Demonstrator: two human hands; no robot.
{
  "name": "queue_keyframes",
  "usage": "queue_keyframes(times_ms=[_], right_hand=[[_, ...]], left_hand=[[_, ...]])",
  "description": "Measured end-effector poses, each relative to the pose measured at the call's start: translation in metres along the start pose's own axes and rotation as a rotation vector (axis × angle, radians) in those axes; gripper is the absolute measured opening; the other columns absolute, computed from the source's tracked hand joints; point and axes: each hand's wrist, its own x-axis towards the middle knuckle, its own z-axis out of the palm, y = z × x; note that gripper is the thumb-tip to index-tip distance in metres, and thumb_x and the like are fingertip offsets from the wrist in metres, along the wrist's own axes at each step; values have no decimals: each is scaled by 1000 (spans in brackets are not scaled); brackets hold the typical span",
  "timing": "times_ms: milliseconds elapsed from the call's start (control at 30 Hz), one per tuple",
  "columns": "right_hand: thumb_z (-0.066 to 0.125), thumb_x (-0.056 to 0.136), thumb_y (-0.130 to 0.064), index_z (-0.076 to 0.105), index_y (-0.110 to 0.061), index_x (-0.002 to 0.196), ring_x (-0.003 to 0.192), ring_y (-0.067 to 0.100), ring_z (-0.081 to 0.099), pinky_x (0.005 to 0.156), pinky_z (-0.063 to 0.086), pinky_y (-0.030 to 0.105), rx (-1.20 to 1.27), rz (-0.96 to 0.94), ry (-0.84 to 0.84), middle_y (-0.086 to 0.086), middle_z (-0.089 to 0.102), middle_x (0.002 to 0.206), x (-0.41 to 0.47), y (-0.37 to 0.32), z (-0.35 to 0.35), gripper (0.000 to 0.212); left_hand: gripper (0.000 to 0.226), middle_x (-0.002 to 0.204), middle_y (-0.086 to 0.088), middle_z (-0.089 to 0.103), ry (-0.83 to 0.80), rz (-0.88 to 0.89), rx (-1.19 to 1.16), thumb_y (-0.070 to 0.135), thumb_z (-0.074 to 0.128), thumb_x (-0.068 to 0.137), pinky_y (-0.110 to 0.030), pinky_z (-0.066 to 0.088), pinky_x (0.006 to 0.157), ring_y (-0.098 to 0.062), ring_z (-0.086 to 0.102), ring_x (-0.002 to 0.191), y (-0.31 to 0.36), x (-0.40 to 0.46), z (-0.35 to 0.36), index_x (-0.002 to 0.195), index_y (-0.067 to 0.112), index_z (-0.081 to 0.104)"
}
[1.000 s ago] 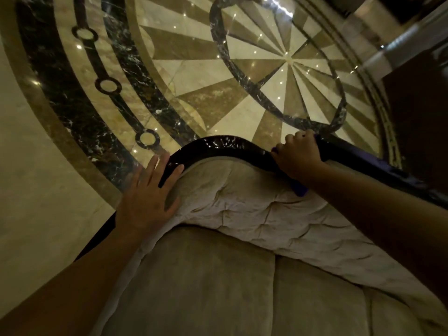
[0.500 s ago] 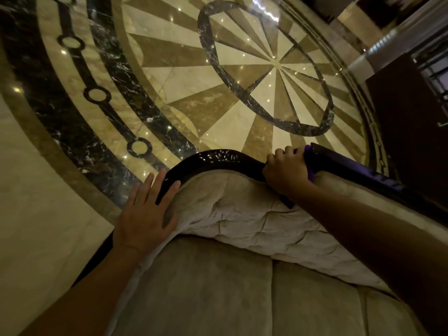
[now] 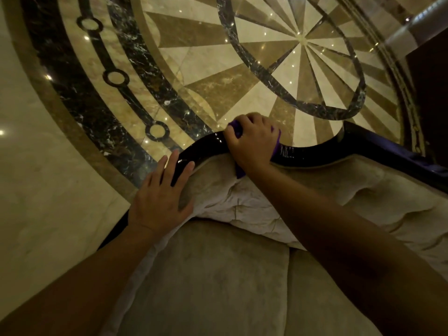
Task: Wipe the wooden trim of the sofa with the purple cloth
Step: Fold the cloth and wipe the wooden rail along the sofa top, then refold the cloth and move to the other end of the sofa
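My right hand [image 3: 252, 139] is curled over the crest of the sofa's wooden trim [image 3: 201, 151], fingers [image 3: 244, 117] clamped on the purple cloth [image 3: 236, 128], which is bunched under my palm and wrapped over the dark glossy rail; a scrap of it peeks out at my knuckles, another on the far side by my wrist, and a tail hangs down against the upholstery [image 3: 242, 204] just below. My left hand [image 3: 160, 197] lies flat and spread, fingers apart and gripping nothing, braced partly on the trim and partly on the tufted back where the rail curves down toward the sofa's left end. So I judge myself in the middle of the job: the cloth is on the wood at the top of the hump, with trim running off both ways from it. The stretch between my two hands shines with sharp highlights, and so does the dip to the right of the cloth, but gloss alone doesn't tell me which parts have been wiped. What seems left, at the least, is the piece under and below my left hand, which I would have to lift to reach, and the long straight run going off to the right [image 3: 400, 156], which sits in shadow. The patterned marble floor [image 3: 218, 76] lies behind the rail.
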Motion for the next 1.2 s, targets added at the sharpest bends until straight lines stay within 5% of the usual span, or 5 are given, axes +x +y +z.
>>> queue_keyframes(times_ms=[400, 700, 900, 1100, 1200], right_hand=[[47, 99, -46, 65, -24, 127, 149, 36, 35, 124, 12, 65, -62, -210, 31, 10, 52, 150, -61, -61, 28, 40], [56, 96, -30, 75, -16, 102, 131, 33, 54, 124, 19, 61, 258, -451, -131, 8, 68, 122, -225, -171, 61, 24], [50, 105, -37, 74, -13, 91, 103, 31, 64, 111, 34, 55, 415, -436, -230, 7, 72, 98, -277, -213, 34, 37], [55, 108, -25, 60, -2, 60, 57, 27, 57, 66, 50, 46, 984, 54, -454, 11, 60, 58, -306, -239, -15, 53], [58, 103, -30, 60, -13, 62, 61, 21, 57, 74, 54, 47, 1178, 532, -692, 9, 59, 63, -336, -196, -29, 44]], left_hand=[[73, 158, -18, 48, -10, -300, -147, 33, 55, 92, -49, 52, 99, -36, 59, 130, -9, -113, -42, 158, 7, 36], [74, 145, -20, 61, 4, -609, -212, 33, 54, 87, -51, 58, 84, -41, 70, 113, 6, -285, -97, 153, 4, 45], [81, 160, 1, 46, 358, -1017, -928, 25, 60, 94, -46, 49, 111, -18, 54, 136, 0, -276, -129, 165, 28, 20], [62, 154, 16, 46, 413, -1122, -1019, 30, 54, 102, -16, 43, 92, -11, 53, 135, 12, -285, -166, 160, 39, 32], [66, 151, 16, 49, 310, -1126, -1159, 44, 50, 93, -22, 52, 92, -7, 61, 126, 37, -292, -171, 158, 40, 36]])
